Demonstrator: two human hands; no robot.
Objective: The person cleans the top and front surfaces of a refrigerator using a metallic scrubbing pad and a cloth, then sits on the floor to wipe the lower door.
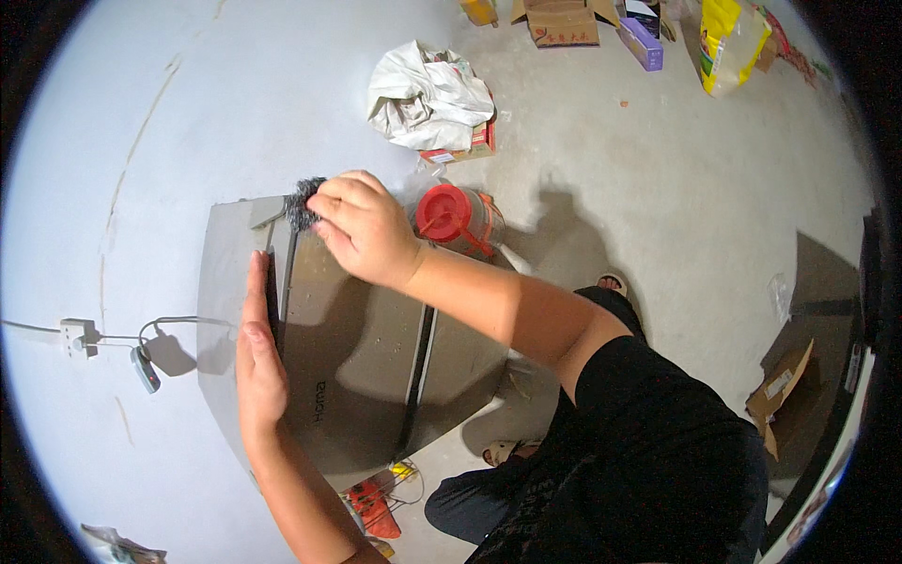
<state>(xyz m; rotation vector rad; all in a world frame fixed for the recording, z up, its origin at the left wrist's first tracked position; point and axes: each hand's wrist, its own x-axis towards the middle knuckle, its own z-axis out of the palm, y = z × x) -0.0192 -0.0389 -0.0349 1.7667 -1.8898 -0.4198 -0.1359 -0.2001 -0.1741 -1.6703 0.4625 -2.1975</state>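
Observation:
A grey refrigerator (352, 371) with water drops on its front door stands against the wall in front of me. My right hand (365, 228) pinches a dark steel wool scourer (303, 205) against the far top corner of the refrigerator, by a light grey hinge cover (268, 212). Stretched out straight, the fingers of my left hand (260, 371) rest along the refrigerator's top edge, next to the dark gap above the door. That hand holds nothing. Part of the door lies in the shadow of my arms.
A container with a red lid (443, 209) stands beyond the refrigerator. Farther off are a white sack (427, 99), an open cardboard box (564, 23), a purple box (642, 44) and a yellow bag (723, 47). A cable runs from the wall socket (77, 338). Near the refrigerator's base lies a red bag (374, 509).

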